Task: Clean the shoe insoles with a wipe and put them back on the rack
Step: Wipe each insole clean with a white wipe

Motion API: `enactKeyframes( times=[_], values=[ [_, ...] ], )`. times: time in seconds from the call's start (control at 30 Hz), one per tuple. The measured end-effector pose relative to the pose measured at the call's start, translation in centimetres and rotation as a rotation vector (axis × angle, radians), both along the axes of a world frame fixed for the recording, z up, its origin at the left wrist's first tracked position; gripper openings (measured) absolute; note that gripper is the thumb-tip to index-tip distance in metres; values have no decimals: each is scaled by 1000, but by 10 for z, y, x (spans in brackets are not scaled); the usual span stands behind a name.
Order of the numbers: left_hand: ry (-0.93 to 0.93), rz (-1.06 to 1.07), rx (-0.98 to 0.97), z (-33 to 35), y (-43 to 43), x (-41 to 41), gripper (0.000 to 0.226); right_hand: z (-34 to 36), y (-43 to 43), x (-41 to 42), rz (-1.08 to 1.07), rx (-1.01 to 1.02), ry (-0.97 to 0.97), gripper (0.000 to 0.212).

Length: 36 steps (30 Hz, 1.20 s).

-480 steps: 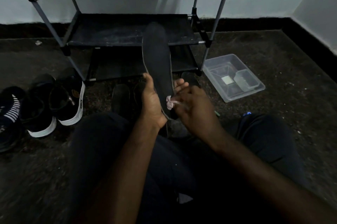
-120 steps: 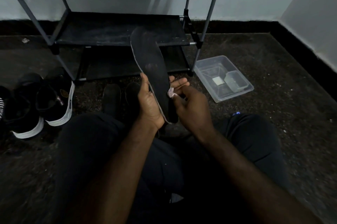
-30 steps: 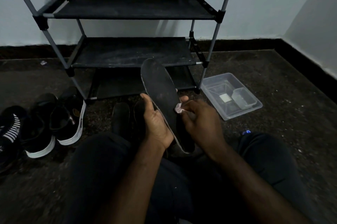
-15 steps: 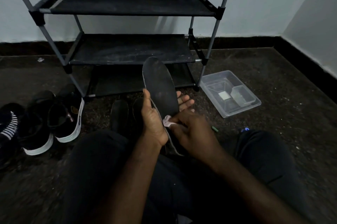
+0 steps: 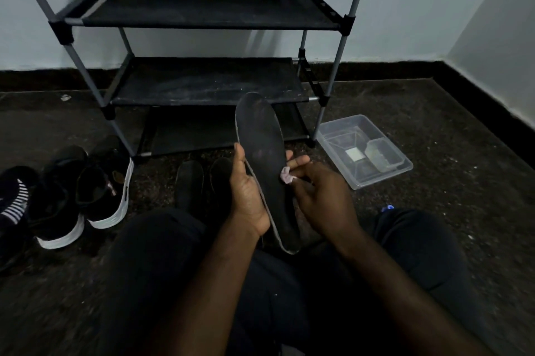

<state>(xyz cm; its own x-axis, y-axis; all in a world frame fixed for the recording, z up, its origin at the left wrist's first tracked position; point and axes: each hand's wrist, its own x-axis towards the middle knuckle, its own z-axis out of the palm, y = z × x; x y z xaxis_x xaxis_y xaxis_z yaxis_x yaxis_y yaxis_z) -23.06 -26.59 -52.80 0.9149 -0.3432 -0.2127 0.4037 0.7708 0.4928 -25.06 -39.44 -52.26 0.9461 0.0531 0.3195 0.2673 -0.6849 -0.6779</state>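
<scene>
While left hand [image 5: 249, 193] grips insole [image 5: 262, 153], right hand [image 5: 321, 199] pinching wipe [image 5: 286, 179] against it, rack [image 5: 202, 8] behind, shoes [image 5: 101, 190] left, clear tray [image 5: 385, 179] right

Matt black insole [image 5: 265, 164], metal-tube rack [image 5: 335, 71], clear glossy plastic tray [image 5: 385, 173].

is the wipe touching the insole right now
Touching. The head view shows the wipe, pinched by the right hand, lying against the insole near its right edge with no gap, while the left hand grips the insole.
</scene>
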Motion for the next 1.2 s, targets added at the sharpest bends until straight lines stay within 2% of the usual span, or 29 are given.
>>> enactKeyframes(
  times=[0.1, 0.23, 0.33, 0.43, 0.53, 0.63, 0.73, 0.8, 0.87, 1.0, 1.2],
  values=[
    [23, 26, -12, 0, 0, 1, 97, 1, 10, -10, 104, 44, 42, 7],
    [20, 55, -47, 0, 4, 4, 98, 5, 16, -23, 298, -35, 45, 8],
    [3, 27, -12, -1, 2, 2, 97, 2, 5, -5, 120, 72, 51, 14],
    [-7, 9, 37, -1, 0, 2, 99, -1, 5, 3, -41, -6, 9, 14],
    [21, 35, -19, 1, 0, 1, 99, 5, 20, -14, 113, 111, 58, 10],
    [0, 36, -60, 4, 1, 0, 98, 7, 26, -23, 245, 51, 19, 10],
    [-20, 23, -36, 2, -1, -1, 95, 3, 12, -4, 85, 100, 1, 15],
    [-18, 26, 0, 1, -2, -1, 94, 0, 8, 3, -11, 44, -13, 15],
    [-10, 30, -19, 0, -2, 0, 95, 2, 15, -3, 6, 66, -19, 12],
    [21, 59, -63, 2, 0, 3, 95, 5, 34, -27, 173, 75, -44, 13],
    [-19, 49, 45, 1, -3, -2, 92, -5, 13, 4, -91, 63, -37, 13]
  ],
)
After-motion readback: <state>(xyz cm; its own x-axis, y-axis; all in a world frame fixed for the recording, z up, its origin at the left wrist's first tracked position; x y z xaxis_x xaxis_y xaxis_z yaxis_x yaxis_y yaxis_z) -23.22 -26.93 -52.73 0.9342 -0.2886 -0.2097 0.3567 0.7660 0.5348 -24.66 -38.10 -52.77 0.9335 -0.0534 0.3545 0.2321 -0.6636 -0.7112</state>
